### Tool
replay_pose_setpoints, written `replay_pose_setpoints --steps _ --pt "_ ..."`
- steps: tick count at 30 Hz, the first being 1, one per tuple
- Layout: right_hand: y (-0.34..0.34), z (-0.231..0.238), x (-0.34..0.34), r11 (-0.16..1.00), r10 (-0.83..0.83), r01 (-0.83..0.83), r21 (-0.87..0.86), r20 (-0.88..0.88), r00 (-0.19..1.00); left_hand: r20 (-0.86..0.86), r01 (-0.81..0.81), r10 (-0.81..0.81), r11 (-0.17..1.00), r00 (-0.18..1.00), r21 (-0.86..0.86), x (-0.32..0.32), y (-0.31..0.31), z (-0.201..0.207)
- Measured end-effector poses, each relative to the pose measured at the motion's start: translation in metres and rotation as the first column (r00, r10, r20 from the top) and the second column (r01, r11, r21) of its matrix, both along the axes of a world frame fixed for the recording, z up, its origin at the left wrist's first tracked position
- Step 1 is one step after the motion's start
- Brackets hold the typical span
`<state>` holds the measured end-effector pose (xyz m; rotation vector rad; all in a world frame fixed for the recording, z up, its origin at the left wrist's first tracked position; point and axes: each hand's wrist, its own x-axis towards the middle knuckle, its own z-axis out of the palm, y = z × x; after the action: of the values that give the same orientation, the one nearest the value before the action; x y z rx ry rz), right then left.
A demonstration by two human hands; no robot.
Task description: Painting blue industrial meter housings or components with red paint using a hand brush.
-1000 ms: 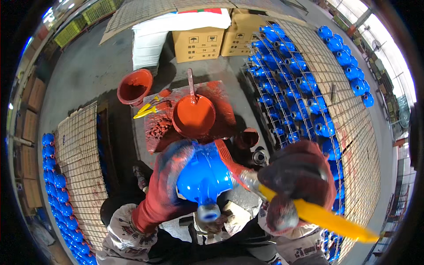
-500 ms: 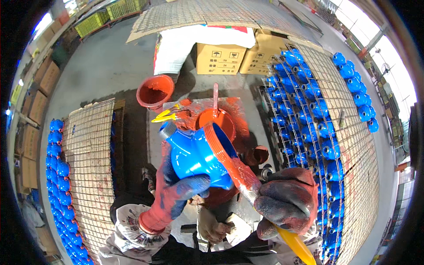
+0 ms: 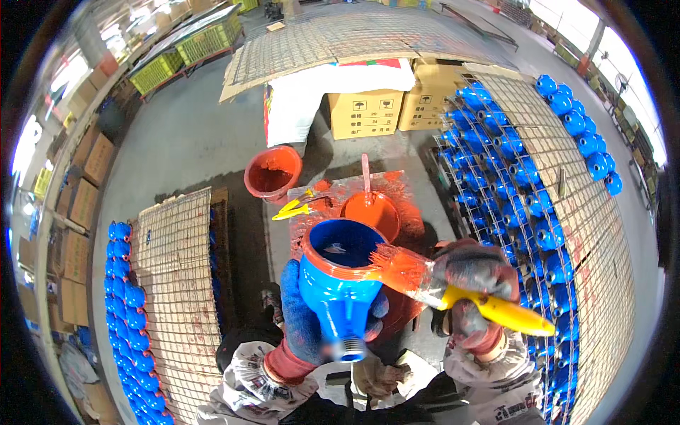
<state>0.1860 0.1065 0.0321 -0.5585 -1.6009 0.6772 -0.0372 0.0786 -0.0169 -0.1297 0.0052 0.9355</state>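
My left hand (image 3: 293,312), in a blue-and-red stained glove, is closed round a glossy blue valve body (image 3: 340,287). The body stands with its wide round mouth upward and a small threaded outlet pointing down toward me. Red paint rings the mouth. A paintbrush (image 3: 404,273) with a yellow handle is in my gloved right hand (image 3: 471,283); its red-coated bristles touch the right side of the rim. Behind the valve body sits a tub of red paint (image 3: 372,212) with a stick upright in it.
A red bucket (image 3: 273,173) and yellow-handled pliers-like tools (image 3: 292,209) lie beyond, near a paint-smeared board (image 3: 319,230). Mesh racks with rows of blue valve bodies flank me, left (image 3: 131,312) and right (image 3: 524,170). Cardboard boxes (image 3: 365,113) stand ahead under a mesh-topped table.
My left hand has turned the valve body from lying tilted sideways to mouth-up. The brush now points left, its handle swung out to the right. The view has tilted upward slightly.
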Motion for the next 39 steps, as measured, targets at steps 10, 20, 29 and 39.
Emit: replay_pose_setpoints --steps 10,20,29,39 --pt "0.020 -0.017 0.007 0.908 -0.271 0.262 -0.327 0.018 0.963 -0.121 0.174 -0.172 0.985 0.978 0.010 -0.001 -0.003 0.002" --pt "0.031 -0.021 0.026 0.742 -0.238 0.264 -0.617 0.126 0.963 -0.590 0.568 0.788 0.571 -0.177 0.592 0.009 -0.003 0.006" --pt "0.026 -0.019 0.010 0.862 -0.182 0.437 -0.257 0.647 0.740 -0.223 0.835 0.955 0.284 -0.198 0.472 0.014 -0.009 -0.007" --pt "0.009 -0.005 0.013 0.937 -0.344 0.171 0.305 0.708 0.616 -0.361 0.748 0.860 0.497 -0.360 0.439 0.010 0.001 -0.009"
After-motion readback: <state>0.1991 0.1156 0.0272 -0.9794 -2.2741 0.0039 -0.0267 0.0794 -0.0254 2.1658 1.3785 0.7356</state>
